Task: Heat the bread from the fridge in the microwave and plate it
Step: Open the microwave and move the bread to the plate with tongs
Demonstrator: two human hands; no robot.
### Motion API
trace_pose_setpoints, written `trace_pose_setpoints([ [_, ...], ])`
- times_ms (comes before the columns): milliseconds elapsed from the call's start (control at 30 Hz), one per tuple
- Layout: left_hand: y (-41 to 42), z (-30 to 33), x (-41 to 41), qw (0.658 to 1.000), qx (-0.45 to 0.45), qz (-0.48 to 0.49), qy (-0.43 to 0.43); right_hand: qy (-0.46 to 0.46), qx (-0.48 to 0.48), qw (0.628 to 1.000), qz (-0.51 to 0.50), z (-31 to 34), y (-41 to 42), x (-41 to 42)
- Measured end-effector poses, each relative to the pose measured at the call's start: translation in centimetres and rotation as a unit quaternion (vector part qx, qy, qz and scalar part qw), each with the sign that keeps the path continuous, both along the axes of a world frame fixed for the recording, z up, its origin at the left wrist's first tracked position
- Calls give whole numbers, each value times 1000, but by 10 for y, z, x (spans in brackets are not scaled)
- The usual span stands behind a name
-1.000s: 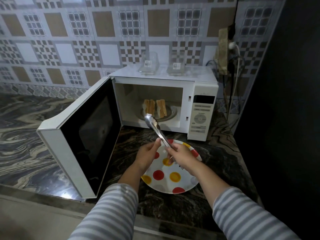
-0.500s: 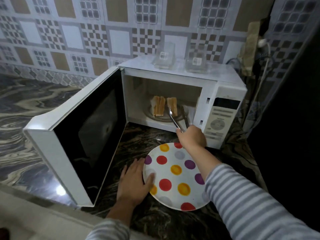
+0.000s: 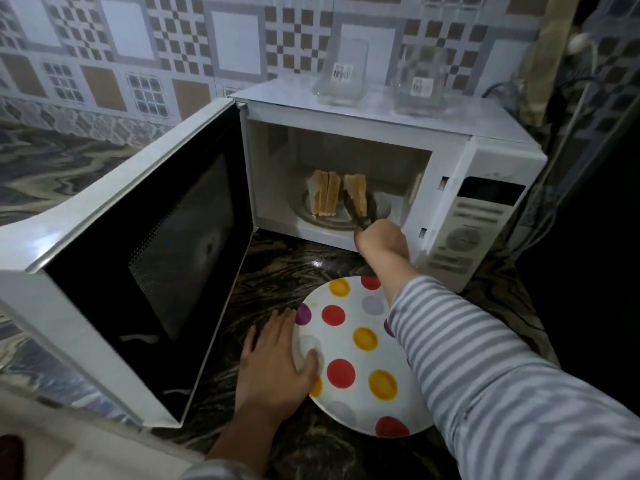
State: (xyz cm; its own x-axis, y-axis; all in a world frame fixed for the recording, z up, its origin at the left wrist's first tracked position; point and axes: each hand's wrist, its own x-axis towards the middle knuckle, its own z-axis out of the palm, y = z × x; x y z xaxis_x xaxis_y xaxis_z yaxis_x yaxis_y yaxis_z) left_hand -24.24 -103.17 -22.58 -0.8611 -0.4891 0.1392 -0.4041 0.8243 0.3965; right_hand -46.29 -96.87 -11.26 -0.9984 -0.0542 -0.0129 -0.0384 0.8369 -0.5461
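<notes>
The white microwave (image 3: 485, 174) stands with its door (image 3: 138, 265) swung wide to the left. Inside, bread slices (image 3: 323, 197) stand upright on the turntable in two groups. My right hand (image 3: 381, 242) grips metal tongs (image 3: 356, 211) whose jaws straddle the right-hand slices (image 3: 356, 188). A white plate with coloured dots (image 3: 356, 344) lies on the counter in front of the microwave. My left hand (image 3: 277, 362) rests flat on the counter, thumb over the plate's left rim.
Two clear glass containers (image 3: 343, 74) (image 3: 419, 81) stand on top of the microwave. Cables and a plug (image 3: 578, 39) hang at the right by a dark wall. The marbled dark counter (image 3: 294, 268) runs left along a tiled wall.
My left hand let go of the tongs and came down beside the plate. My right hand pushed the tongs into the microwave up to the right bread slices.
</notes>
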Motion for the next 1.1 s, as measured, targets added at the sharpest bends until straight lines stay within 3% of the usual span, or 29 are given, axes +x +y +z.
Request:
trace_pose_setpoints([
  [500,1,0,0,1000,-15,-6,-8,-5,-60,998,-23,-7,7,4],
  [833,2,2,1,1000,-2,-12,-19,18,-139,990,6,-16,88,73],
  [1100,4,5,2,998,-16,-16,-58,13,-117,991,57,-37,166,146],
])
